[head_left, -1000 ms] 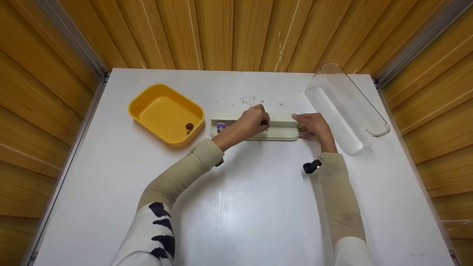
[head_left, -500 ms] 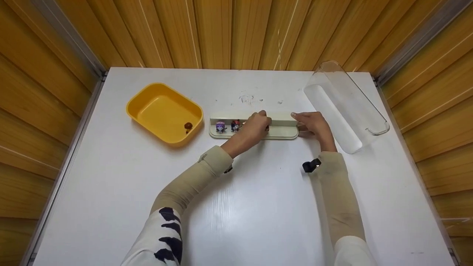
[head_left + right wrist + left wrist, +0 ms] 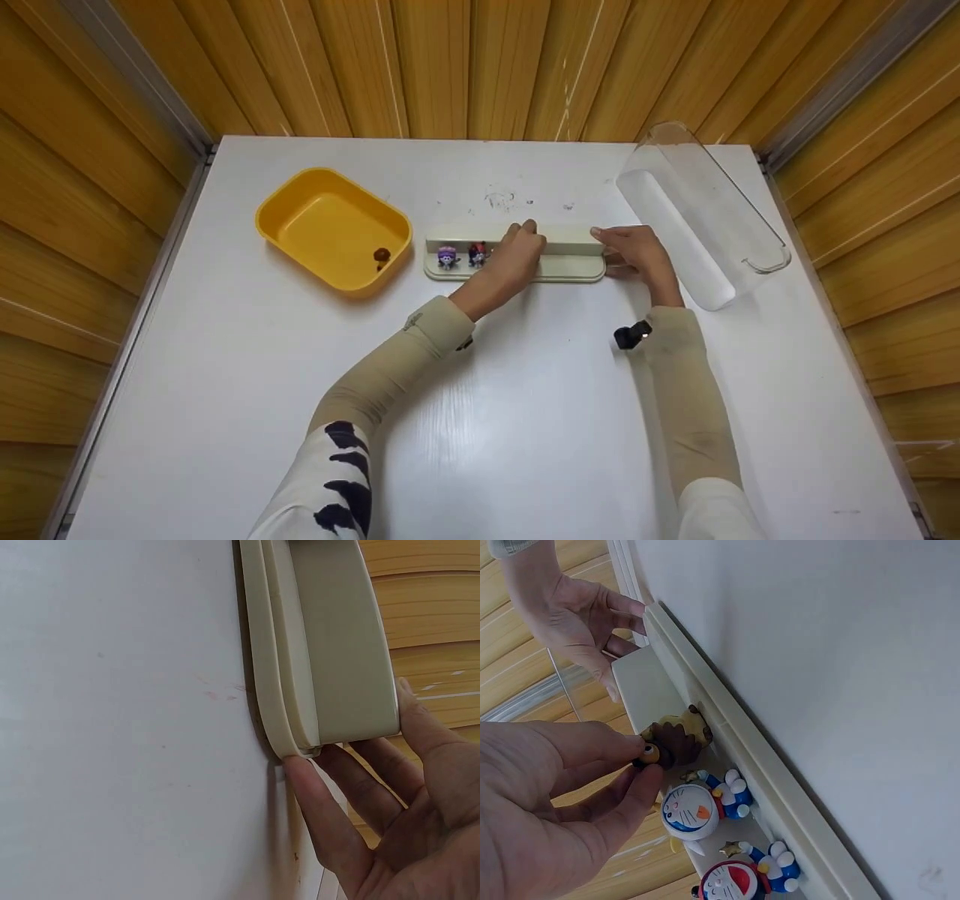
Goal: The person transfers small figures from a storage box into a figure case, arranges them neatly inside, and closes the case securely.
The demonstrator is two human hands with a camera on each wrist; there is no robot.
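Brown figurine point(image 3: 676, 739) pinched at left-hand fingers point(image 3: 604, 746), on cream stand point(image 3: 646, 687)

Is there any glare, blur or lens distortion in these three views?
Head view: soft glare on the glossy white table, and the wooden wall slats fan outward from wide-angle distortion. Left wrist view: the left hand is close and soft, the brown figurine fairly sharp. Right wrist view: even light, faint shadow under the right hand.

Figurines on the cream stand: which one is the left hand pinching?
The brown figurine, pinched by the left hand. The two blue-and-white cat figurines beside it stand untouched.
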